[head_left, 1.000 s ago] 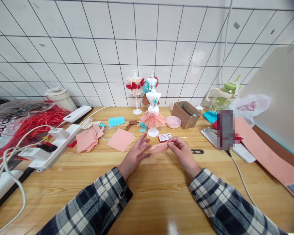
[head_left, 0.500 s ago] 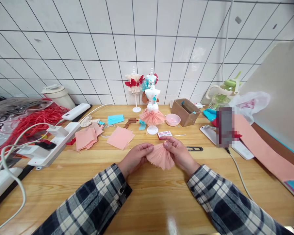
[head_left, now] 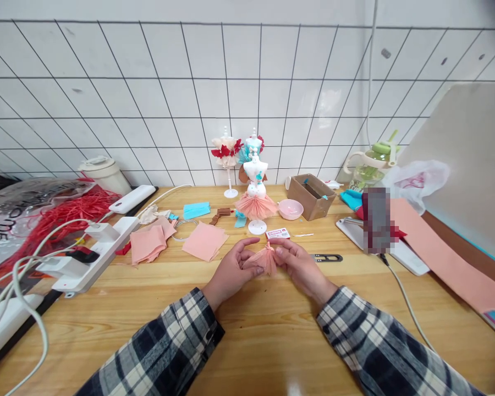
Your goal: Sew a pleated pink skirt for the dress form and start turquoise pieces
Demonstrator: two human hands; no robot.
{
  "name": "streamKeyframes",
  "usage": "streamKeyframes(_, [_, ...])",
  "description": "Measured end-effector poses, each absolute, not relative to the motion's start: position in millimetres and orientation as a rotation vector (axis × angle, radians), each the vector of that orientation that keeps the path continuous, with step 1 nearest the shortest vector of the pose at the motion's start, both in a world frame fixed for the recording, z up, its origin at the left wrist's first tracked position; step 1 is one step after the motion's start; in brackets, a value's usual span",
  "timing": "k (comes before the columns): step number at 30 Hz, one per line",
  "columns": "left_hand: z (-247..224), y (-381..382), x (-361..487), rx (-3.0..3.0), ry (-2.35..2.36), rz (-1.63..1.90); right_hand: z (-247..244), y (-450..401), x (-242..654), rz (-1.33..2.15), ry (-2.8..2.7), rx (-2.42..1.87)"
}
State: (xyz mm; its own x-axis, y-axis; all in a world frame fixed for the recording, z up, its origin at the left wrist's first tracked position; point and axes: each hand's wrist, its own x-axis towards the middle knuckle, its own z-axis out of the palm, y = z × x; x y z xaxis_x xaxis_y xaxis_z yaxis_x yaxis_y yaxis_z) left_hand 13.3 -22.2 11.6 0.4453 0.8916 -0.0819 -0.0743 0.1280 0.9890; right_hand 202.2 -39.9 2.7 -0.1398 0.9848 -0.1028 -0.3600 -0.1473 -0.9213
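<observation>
Between my two hands is a piece of peach crepe paper (head_left: 268, 260), gathered to a narrow tip at the top and flaring out in pleats below. My left hand (head_left: 236, 269) pinches its left side between thumb and fingers. On the right edge, close to the tip, my right hand (head_left: 300, 265) grips it. Just beyond stands a small white mannequin (head_left: 256, 171) wearing a pleated peach paper skirt (head_left: 256, 205). A small red-and-white box (head_left: 278, 234) lies behind my right fingers, and black thread snips (head_left: 329, 257) rest to the right.
Peach paper squares (head_left: 205, 241) and a second peach stack (head_left: 148, 243) lie left. A pink bowl (head_left: 290, 209) and cardboard box (head_left: 311, 199) stand back right. A white power strip (head_left: 97, 258) with cables occupies the left; a phone (head_left: 377, 220), pixelated, stands right.
The crepe paper fan has been drawn in narrower, its tip now pointing up. My left fingers have shifted lower around its side. The camera view has tilted slightly upward.
</observation>
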Motion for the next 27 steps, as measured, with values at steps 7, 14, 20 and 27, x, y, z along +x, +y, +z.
streamKeyframes(7, [7,-20,12,1.218,0.827,0.874,-4,-33,204,1.408,-0.884,-0.975])
streamKeyframes(14, [3,-18,11,1.118,0.825,0.858,1,-36,204,1.528,-0.836,-0.901])
streamKeyframes(20, [5,-18,12,1.114,0.81,0.939,-3,-37,203,1.389,-1.07,-0.986])
streamKeyframes(27, [12,-14,-1,1.706,1.131,1.108,0,-31,211,1.101,-1.375,-1.105])
